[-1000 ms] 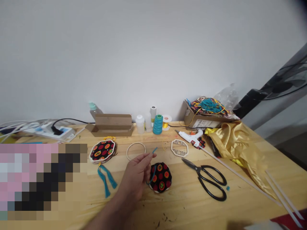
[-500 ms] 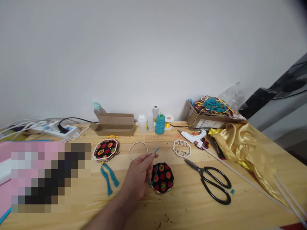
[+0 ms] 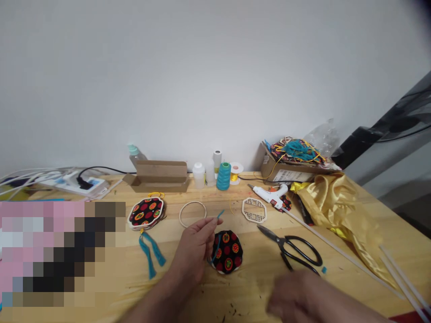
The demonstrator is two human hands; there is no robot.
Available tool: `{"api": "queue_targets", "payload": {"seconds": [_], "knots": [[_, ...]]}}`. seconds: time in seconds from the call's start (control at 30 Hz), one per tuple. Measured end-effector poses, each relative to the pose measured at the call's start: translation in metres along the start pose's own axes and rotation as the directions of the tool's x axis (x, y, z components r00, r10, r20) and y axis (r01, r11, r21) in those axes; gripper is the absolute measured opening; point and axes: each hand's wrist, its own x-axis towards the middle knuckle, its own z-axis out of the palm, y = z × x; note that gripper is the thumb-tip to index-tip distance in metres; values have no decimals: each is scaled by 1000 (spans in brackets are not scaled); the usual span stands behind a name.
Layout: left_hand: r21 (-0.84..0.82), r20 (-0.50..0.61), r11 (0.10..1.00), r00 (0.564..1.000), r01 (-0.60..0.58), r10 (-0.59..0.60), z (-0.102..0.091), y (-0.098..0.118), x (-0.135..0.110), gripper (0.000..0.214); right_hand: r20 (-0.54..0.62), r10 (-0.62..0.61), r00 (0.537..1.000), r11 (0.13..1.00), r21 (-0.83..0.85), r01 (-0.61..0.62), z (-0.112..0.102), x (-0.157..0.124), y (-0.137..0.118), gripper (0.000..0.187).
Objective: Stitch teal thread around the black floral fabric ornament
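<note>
My left hand (image 3: 193,249) pinches a teal cord (image 3: 218,216) between thumb and fingers, just above a round black fabric piece (image 3: 226,251) with red and yellow spots lying on the wooden table (image 3: 256,291). The cord runs down across that piece. My right hand (image 3: 303,298) comes in blurred at the lower right, low over the table near the black scissors (image 3: 296,253); it looks to hold nothing. A finished fabric ornament (image 3: 146,211) with teal tassels (image 3: 151,253) lies to the left.
A wooden ring (image 3: 192,214), a carved wooden frame (image 3: 254,209), a white glue gun (image 3: 269,194), a teal thread spool (image 3: 223,176), small bottles, two cardboard boxes, gold satin cloth (image 3: 332,204) and white glue sticks (image 3: 400,278) lie about. A power strip sits far left.
My right hand has come into view at the lower right, blurred with motion. My left hand keeps the teal cord over the fabric piece, nearly still.
</note>
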Motion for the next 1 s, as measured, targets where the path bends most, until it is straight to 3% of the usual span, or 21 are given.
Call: {"api": "queue_targets", "payload": {"seconds": [0.07,0.1,0.17,0.23,0.33,0.43,0.53,0.7,0.83,1.0], "knots": [[-10,10,1000,1000,-1,1,0,0,-1,27,-23,-38,999,995,87,40,-5,37,-10,26],[-14,13,1000,1000,-1,1,0,0,-2,26,-29,-61,998,963,261,67,-4,57,-14,23],[-14,17,1000,1000,-2,2,-1,0,-2,24,47,-54,997,814,581,17,1,94,-20,20],[-7,23,1000,1000,-8,8,-1,1,-3,22,144,-67,987,631,773,-70,8,119,-22,25],[-11,28,1000,1000,-9,9,-1,2,-2,22,194,-91,977,415,899,-140,16,136,-24,29],[-23,13,1000,1000,-12,13,0,1,-2,23,214,-95,972,309,935,-175,17,139,-26,31],[-26,16,1000,1000,-5,5,1,1,-3,24,194,-79,978,298,940,-163,16,141,-24,33],[-28,32,1000,999,-1,2,2,1,-4,26,102,7,995,363,927,-98,19,146,-20,26],[-107,22,993,999,43,-41,1,2,-2,27,39,59,997,449,891,-62,21,148,-20,24],[-71,10,996,998,59,-58,0,2,-1,26,-49,94,994,598,801,-17,19,154,-26,25]]}}
